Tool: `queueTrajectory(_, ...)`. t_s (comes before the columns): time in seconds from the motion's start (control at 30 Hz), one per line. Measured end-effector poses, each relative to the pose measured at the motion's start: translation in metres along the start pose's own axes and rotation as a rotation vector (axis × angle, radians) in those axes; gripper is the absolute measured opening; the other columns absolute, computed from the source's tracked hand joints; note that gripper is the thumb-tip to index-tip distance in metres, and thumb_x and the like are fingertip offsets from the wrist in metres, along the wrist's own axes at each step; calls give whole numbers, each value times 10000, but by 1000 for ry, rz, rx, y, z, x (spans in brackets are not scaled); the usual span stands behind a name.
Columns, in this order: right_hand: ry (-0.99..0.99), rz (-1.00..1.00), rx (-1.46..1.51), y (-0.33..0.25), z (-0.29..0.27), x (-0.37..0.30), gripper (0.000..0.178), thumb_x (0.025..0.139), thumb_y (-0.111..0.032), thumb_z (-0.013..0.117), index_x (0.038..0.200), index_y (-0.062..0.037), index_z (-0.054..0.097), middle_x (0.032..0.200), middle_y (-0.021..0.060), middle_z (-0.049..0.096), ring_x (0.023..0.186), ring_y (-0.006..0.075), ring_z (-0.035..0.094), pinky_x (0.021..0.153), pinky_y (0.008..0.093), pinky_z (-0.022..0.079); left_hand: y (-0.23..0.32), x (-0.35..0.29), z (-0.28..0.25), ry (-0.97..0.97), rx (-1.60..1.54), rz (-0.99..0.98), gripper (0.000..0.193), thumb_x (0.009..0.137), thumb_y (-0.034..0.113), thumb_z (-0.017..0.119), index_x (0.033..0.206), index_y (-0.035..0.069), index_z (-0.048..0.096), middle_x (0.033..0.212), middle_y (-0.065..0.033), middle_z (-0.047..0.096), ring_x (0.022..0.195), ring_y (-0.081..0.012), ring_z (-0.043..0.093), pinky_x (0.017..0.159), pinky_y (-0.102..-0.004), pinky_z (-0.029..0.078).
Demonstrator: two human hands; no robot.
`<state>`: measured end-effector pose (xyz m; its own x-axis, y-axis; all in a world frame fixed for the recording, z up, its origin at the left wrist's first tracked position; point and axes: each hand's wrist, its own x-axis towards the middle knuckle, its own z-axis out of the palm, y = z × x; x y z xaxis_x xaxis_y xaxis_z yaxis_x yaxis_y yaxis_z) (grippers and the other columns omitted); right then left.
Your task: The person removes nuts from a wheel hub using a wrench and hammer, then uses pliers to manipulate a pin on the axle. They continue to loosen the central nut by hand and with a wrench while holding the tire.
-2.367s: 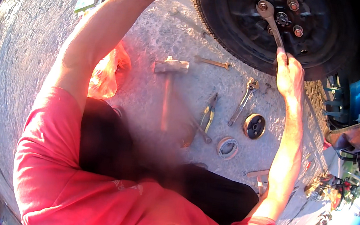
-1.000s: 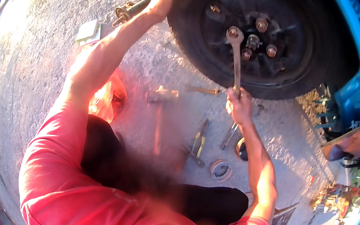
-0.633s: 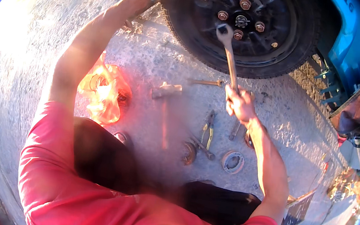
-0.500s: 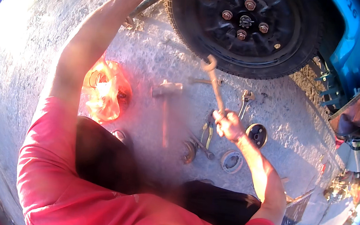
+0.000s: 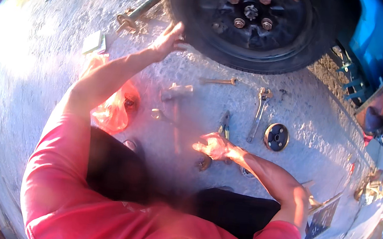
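My left hand (image 5: 166,42) is open, fingers spread at the lower left edge of the black tyre (image 5: 175,19). The tyre sits on a dark wheel rim (image 5: 253,43) with several rusty nuts. Lower down, my right hand (image 5: 215,146) is closed on an open-ended wrench (image 5: 157,114) that points left, its handle blurred by haze. That wrench crosses over the hammer (image 5: 178,93). Just above my right hand lie pliers (image 5: 225,123); below it is a round metal part (image 5: 203,162).
An adjustable wrench (image 5: 259,113), another wrench (image 5: 218,81) and a round black part (image 5: 276,136) lie on the concrete. An orange plastic bag (image 5: 113,110) is beside my left arm. A metal bar (image 5: 143,7) lies left of the tyre. Blue bodywork (image 5: 376,51) stands at right.
My left hand has come down from the tyre's upper left into full view. My right hand has swung the wrench down and left, away from the tyre. The view has shifted slightly.
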<state>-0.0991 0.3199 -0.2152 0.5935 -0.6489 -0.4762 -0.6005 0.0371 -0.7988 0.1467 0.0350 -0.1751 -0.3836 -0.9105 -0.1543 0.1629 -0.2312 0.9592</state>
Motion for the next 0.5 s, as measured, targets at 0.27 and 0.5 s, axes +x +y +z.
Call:
queueTrajectory(0.27,-136,279,-78,38,2,29,597,929,-521,602,1195,9,668,1182,246,678,1136,384,642,944,474,512,47,16,-87,187,269,65,714,976,504,641,1448,0,460,1385,-131,583,1257,-260,558,1012,-454,479)
queueTrajectory(0.5,87,357,-67,77,-8,-16,567,906,-498,611,1091,30,704,1101,254,698,1047,404,674,884,477,528,109,52,-14,183,-7,373,611,1007,409,620,1475,60,442,1428,-120,547,1275,-269,554,1083,-444,464)
